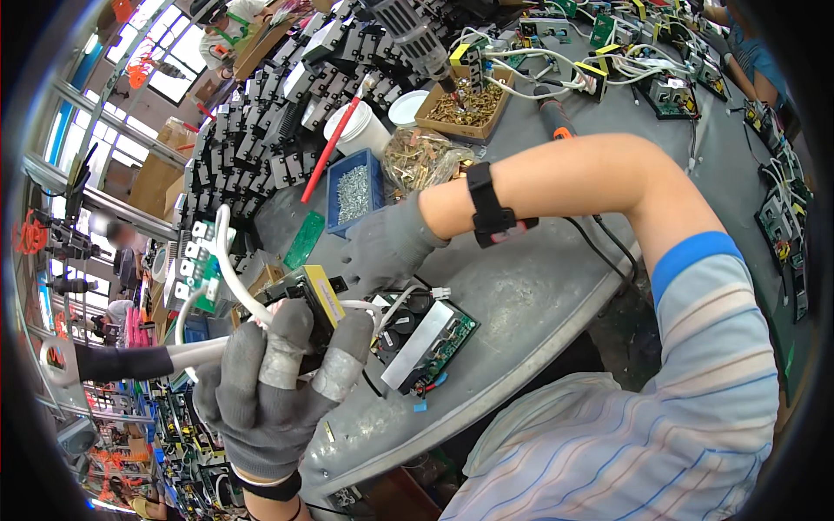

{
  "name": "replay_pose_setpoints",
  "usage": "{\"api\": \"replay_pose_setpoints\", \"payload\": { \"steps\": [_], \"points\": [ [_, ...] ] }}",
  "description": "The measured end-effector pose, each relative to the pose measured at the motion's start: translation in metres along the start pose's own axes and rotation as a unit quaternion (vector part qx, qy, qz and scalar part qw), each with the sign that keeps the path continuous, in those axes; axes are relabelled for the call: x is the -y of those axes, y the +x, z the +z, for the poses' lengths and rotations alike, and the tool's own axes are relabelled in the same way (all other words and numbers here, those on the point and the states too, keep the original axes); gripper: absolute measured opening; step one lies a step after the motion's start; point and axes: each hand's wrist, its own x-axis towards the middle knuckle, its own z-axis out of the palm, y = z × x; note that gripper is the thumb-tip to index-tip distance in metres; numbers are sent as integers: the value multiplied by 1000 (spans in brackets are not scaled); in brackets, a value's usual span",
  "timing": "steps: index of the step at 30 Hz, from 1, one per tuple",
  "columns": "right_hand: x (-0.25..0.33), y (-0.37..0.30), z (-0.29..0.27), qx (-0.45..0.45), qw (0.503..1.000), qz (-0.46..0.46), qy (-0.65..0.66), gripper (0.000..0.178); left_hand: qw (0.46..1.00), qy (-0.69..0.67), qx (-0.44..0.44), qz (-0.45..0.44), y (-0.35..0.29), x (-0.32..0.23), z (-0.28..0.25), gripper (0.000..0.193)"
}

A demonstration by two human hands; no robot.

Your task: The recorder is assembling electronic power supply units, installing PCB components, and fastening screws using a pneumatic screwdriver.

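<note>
**Cable bundle in our left hand, board under our right**

Our left hand (278,382) has its fingers (282,360) clamped on white cables (230,278) and a yellow-wrapped transformer (320,295), lifted just left of the circuit board (430,339). Our right hand (387,247) rests on the tabletop (539,286), fingers loosely together, just beyond the board. The tabletop's edge runs close below; bare room lies rightward.

Head camera looks steeply down, close over worktable (539,286).
</note>
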Motion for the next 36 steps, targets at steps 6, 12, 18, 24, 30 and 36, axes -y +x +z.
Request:
{"api": "replay_pose_setpoints", "payload": {
  "steps": [6,12,18,24,30,36],
  "points": [
    [-2,-2,14,-3,991,83,102,24,997,-74,5,-5,6,9,8,49],
    [-3,-10,10,-245,965,-97,2,23,997,-80,1,1,12,7,6,51],
    [14,-9,-24,-24,984,72,164,14,995,-98,0,16,20,6,5,49],
    [13,-21,-33,-40,996,-16,82,13,994,-110,17,20,23,-1,-4,62],
    [7,-10,-14,-52,996,-47,61,19,993,-113,18,25,27,1,-2,60],
    [-25,1,15,-66,985,156,31,19,995,-95,27,29,22,1,-4,55]
  ]
}}
